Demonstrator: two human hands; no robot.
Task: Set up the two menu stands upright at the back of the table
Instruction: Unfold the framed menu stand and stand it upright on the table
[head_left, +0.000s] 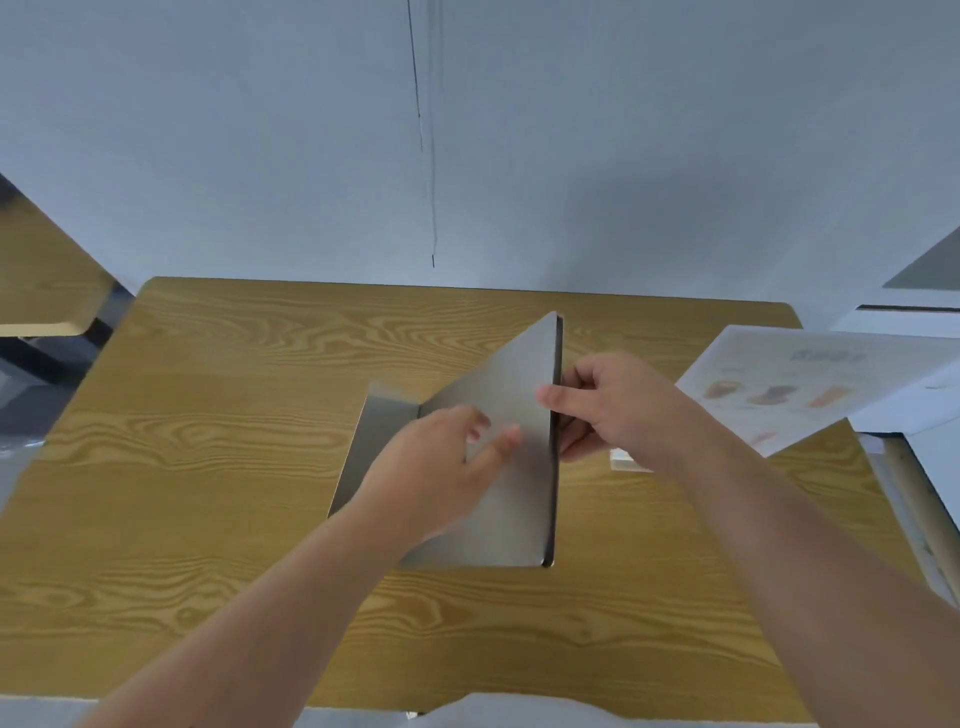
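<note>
One grey metal menu stand (498, 457) is in view, held near the middle of the wood-grain tabletop (208, 415), and two bare hands work on it. It is made of thin, smooth, matte sheet: a large flat panel with rounded corners, tilted so that its upper corner points toward the back edge, and a smaller flap bent off its left side that rests on the tabletop. A dark second layer shows along the panel's right edge, with a narrow slot between the two. The left hand (436, 467) lies flat against the face of the panel, its fingers spread and its grip not closed round anything. The right hand (613, 410) has its grip clamped on the panel's right edge, thumb on the front face and fingers behind. One printed menu sheet (810, 384), pale with small food pictures, lies at the right edge of the tabletop and overhangs it toward the back right corner. A small pale block (626, 460) sits just beside the right wrist, partly hidden. The back strip of the tabletop, the whole left half and the front edge lie bare. The tabletop has rounded corners and meets a plain grey wall (260, 130) at its back edge.
</note>
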